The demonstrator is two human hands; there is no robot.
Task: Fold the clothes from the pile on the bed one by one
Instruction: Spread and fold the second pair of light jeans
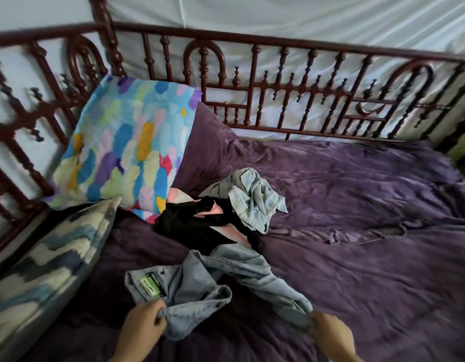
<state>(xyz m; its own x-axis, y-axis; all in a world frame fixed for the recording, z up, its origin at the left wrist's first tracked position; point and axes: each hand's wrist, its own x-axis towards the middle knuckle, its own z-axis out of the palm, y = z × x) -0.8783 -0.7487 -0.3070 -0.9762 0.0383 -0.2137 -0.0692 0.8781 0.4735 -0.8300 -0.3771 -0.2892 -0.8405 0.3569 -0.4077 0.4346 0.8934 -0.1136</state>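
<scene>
Near bed (pixel 357 270) edge, L hand (pixel 144 323) & R hand (pixel 328 333) each gripped jeans (pixel 200 283); twisted legs could snag pile (pixel 208 220), drag it.

A bedroom in a home is indicated: a bed (pixel 357 205) spread with a rumpled purple cover is enclosed at twelve o'clock by a carved dark wooden railing (pixel 278 87). A feather-print pillow (pixel 127 142) is propped at ten o'clock and a zigzag pillow (pixel 51 259) at eight.
</scene>
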